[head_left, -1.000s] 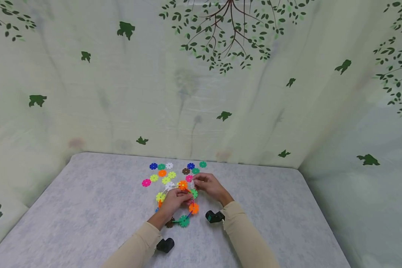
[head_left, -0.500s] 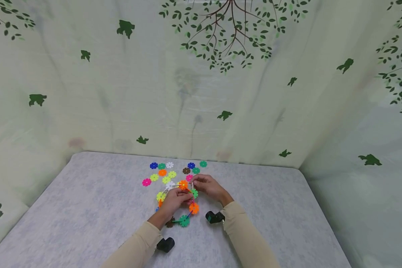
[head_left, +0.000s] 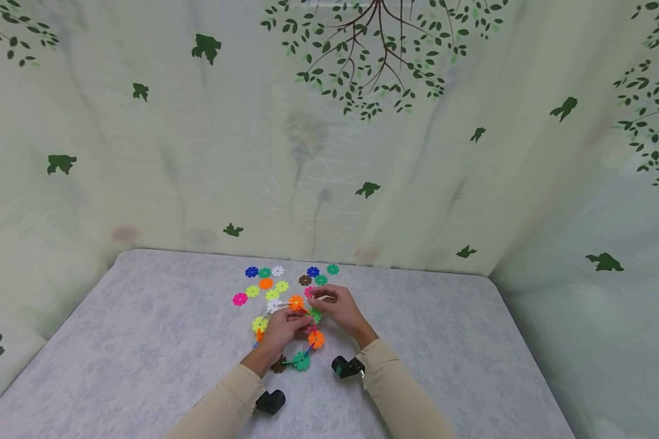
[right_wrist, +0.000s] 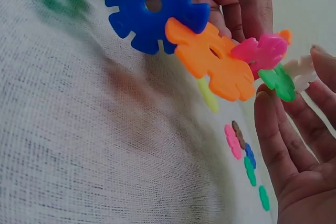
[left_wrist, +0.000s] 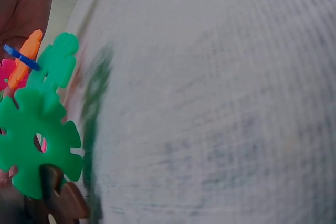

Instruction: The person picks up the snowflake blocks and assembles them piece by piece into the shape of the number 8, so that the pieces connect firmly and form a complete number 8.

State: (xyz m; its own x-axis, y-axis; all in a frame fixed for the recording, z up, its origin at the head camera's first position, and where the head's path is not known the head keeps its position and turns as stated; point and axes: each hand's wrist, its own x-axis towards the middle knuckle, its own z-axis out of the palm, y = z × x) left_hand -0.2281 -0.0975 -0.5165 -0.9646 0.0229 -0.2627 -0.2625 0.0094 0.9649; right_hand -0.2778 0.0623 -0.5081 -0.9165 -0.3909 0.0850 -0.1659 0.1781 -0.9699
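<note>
Slotted plastic flower discs in several colours are joined into a curved chain, with an orange disc at its far side and a green disc at its near side. My left hand reaches across the chain and grips it from inside; its fingertips partly hide the pieces. Beside the chain's right side, my right hand pinches a white disc, which touches a small green disc of the chain in the right wrist view. A blue disc and an orange one hang nearer that camera.
Loose discs lie behind the hands on the grey tabletop, among them a pink disc, a blue disc and a brown disc. A printed curtain rises at the table's back edge. Black wrist cameras hang below both wrists.
My right hand has shifted slightly left, and the chain's far side has tilted left with it. The white disc, visible at the right fingertips earlier, is now mostly hidden in the head view.
</note>
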